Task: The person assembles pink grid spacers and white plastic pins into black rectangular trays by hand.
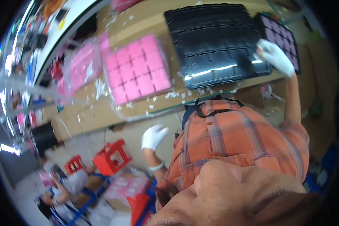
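Note:
My right hand [275, 56], in a white glove, is over the right end of a glossy black plastic tray [218, 49] with moulded compartments. Its fingers are curled together, and whatever is in them cannot be made out. My left hand [153, 137], also gloved in white, hangs off the table's near edge beside my body. Its fingers are loosely bent, thumb apart, with nothing seen in them. Left of the black tray lies a plastic-wrapped block of pink squares [137, 69] with dark cross-shaped slits. Beyond my right hand, a second black tray [298, 56] holds pink pieces in rows.
Small white scraps [151, 107] litter the brown tabletop [83, 116]. More pink bagged pieces [83, 66] lie at the left. Red plastic stools [111, 158] stand on the floor, with another person [69, 184] seated behind them at lower left.

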`<state>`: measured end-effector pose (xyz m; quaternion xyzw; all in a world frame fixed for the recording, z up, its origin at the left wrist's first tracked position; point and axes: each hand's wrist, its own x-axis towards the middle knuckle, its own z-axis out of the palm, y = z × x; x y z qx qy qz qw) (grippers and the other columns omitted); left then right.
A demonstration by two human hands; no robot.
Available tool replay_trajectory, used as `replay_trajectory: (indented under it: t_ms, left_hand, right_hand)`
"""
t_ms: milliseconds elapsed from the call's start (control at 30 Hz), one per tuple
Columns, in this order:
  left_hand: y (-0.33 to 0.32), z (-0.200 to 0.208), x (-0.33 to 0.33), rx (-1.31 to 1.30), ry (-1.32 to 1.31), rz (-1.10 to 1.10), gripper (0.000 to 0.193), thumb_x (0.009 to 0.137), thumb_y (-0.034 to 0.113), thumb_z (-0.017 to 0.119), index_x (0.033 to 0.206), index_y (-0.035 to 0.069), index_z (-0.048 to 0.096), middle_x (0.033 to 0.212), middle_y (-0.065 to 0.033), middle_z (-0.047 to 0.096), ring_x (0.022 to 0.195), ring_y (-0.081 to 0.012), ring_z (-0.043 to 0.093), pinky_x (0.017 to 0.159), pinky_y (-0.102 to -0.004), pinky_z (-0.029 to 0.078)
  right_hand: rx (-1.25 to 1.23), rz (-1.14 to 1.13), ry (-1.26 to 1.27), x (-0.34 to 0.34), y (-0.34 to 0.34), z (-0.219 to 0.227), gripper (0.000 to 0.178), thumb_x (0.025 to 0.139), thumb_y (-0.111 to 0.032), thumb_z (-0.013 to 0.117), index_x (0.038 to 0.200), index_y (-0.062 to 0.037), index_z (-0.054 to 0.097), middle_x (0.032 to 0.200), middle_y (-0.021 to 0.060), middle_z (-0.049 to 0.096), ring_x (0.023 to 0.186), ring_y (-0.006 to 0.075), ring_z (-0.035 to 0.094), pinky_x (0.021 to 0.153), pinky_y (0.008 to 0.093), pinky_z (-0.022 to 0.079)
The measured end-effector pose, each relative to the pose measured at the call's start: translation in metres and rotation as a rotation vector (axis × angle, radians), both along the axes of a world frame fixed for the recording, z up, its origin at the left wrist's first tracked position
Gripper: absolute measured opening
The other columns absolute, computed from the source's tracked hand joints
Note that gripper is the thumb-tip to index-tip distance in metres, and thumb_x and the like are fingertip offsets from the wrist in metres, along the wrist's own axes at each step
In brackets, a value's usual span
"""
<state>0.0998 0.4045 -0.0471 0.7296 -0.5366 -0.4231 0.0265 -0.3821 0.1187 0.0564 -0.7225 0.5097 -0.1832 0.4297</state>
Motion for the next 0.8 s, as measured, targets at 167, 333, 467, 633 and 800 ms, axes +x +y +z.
replay_trajectory:
  t_ms: [167, 333, 467, 633, 800]
  left_hand:
    - [-0.135, 0.003, -0.039, -0.381, 0.270, 0.170, 0.024, 0.091, 0.024, 0.057, 0.089, 0.002, 0.067, 0.079, -0.0120, 0.068, 0.060, -0.0274, 0.062, 0.060, -0.0330, 0.050]
    - [-0.291, -0.081, 0.007, -0.911, -0.197, 0.252, 0.023, 0.088, 0.027, 0.061, 0.089, 0.006, 0.069, 0.086, -0.0180, 0.066, 0.082, -0.0370, 0.066, 0.075, -0.0420, 0.054]
    - [-0.350, -0.113, 0.015, -0.786, -0.538, 0.221, 0.023, 0.085, 0.027, 0.065, 0.087, 0.005, 0.070, 0.091, -0.0187, 0.066, 0.084, -0.0376, 0.066, 0.079, -0.0433, 0.054]
    - [-0.376, -0.145, 0.030, -0.692, -0.430, 0.186, 0.023, 0.081, 0.026, 0.068, 0.090, 0.004, 0.070, 0.096, -0.0181, 0.066, 0.086, -0.0368, 0.067, 0.079, -0.0444, 0.054]
    - [-0.359, -0.141, 0.049, -0.739, -0.116, 0.350, 0.024, 0.081, 0.024, 0.068, 0.095, 0.005, 0.069, 0.100, -0.0187, 0.065, 0.087, -0.0367, 0.066, 0.080, -0.0446, 0.053]
  right_hand:
    - [0.344, -0.062, 0.150, -0.023, 0.068, 0.013, 0.019, 0.081, 0.006, 0.067, 0.087, -0.0038, 0.052, 0.073, -0.0036, 0.051, 0.067, 0.0047, 0.049, 0.060, 0.0231, 0.045]
    - [0.114, -0.105, 0.821, -0.048, 0.098, -0.009, 0.020, 0.082, -0.011, 0.073, 0.075, 0.0022, 0.060, 0.060, 0.0050, 0.055, 0.058, 0.0086, 0.054, 0.052, 0.0288, 0.041]
    - [0.109, -0.565, 0.539, -0.018, 0.112, -0.005, 0.032, 0.088, -0.019, 0.069, 0.067, 0.0017, 0.056, 0.057, 0.0030, 0.051, 0.056, 0.0061, 0.048, 0.050, 0.0285, 0.036]
    - [-0.116, -0.533, 0.187, 0.042, 0.110, -0.001, 0.026, 0.092, -0.019, 0.064, 0.075, 0.0004, 0.059, 0.059, -0.0014, 0.046, 0.059, 0.0033, 0.044, 0.052, 0.0245, 0.035]
    - [-0.389, -0.304, -0.074, 0.164, 0.065, -0.001, 0.014, 0.091, -0.015, 0.064, 0.092, -0.0007, 0.064, 0.077, 0.0023, 0.059, 0.069, 0.0098, 0.055, 0.065, 0.0244, 0.045]
